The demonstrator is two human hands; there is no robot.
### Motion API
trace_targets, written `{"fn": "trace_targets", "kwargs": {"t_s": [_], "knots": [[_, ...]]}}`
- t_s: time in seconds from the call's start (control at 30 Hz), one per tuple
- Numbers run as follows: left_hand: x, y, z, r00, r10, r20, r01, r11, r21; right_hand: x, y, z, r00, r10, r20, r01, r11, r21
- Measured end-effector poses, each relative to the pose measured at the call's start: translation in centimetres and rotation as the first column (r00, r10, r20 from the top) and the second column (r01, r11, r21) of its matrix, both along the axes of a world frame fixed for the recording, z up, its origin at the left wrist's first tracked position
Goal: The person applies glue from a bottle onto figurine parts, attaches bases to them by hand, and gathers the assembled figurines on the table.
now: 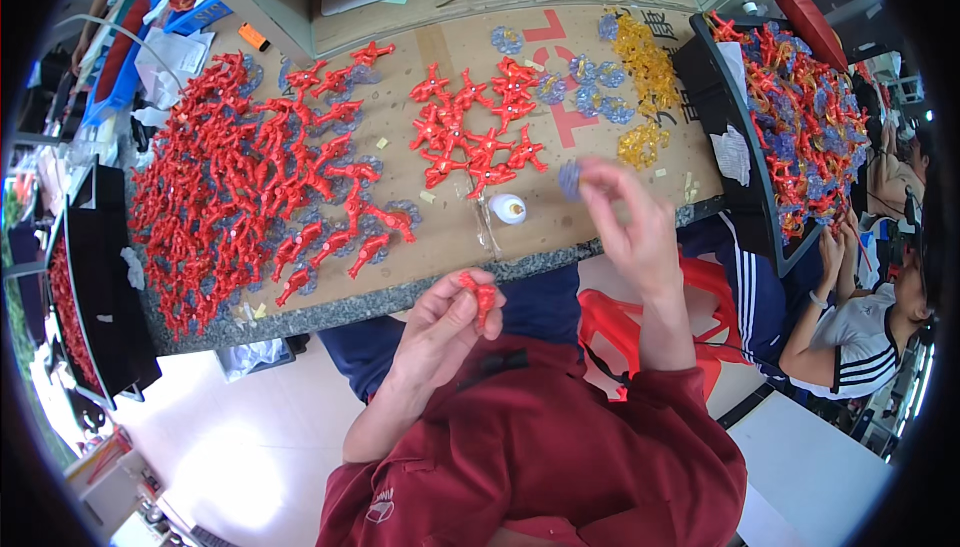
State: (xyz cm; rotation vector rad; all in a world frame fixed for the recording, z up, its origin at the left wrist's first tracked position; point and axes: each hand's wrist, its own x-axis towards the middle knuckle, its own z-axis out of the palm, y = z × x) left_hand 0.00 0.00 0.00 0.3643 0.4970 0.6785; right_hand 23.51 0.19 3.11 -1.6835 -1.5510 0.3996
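Near the table's front edge, my left hand (440,322) is closed on a small red plastic figure (485,299), pinched between thumb and fingers. My right hand (632,222), raised over the board, pinches a translucent bluish-purple plastic piece (570,180) with thumb and fingertips. A small white bottle (508,209) with a round top stands between the two hands. Beyond it lies a loose group of red figures (470,127). Several more bluish pieces (600,87) are scattered behind my right hand, beside heaps of translucent yellow pieces (645,72).
Red figures attached to bluish pieces (270,167) crowd the table's left side. A black bin (745,137) of mixed figures stands at the right, another black bin (100,277) at the left. A co-worker (850,327) sits on the right. A red stool (610,332) is below the table edge.
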Motion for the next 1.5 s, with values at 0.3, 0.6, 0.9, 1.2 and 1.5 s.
{"fn": "trace_targets", "kwargs": {"t_s": [0.3,0.6,0.9,1.2,1.5], "knots": [[1.5,0.2,0.9,0.996,-0.04,0.083,0.037,0.999,0.04,-4.8,-3.9,-0.9,0.822,0.166,-0.545,-0.202,0.979,-0.007],[0.6,-0.2,-0.7,0.982,-0.105,0.154,0.092,0.991,0.093,-4.5,-4.5,-1.0,0.361,0.005,-0.932,-0.364,0.922,-0.136],[0.5,-0.2,-1.3,0.996,0.084,-0.015,-0.07,0.904,0.421,-5.2,-5.1,-1.6,0.303,0.068,-0.951,-0.364,0.93,-0.05],[0.2,-0.2,-1.1,0.986,0.136,-0.097,-0.064,0.843,0.534,-5.6,-5.3,-1.8,0.297,0.033,-0.954,-0.361,0.929,-0.08],[0.2,0.1,-1.0,0.963,0.221,-0.154,-0.06,0.732,0.679,-6.2,-5.3,-1.1,0.566,0.147,-0.811,-0.311,0.949,-0.045]]}}
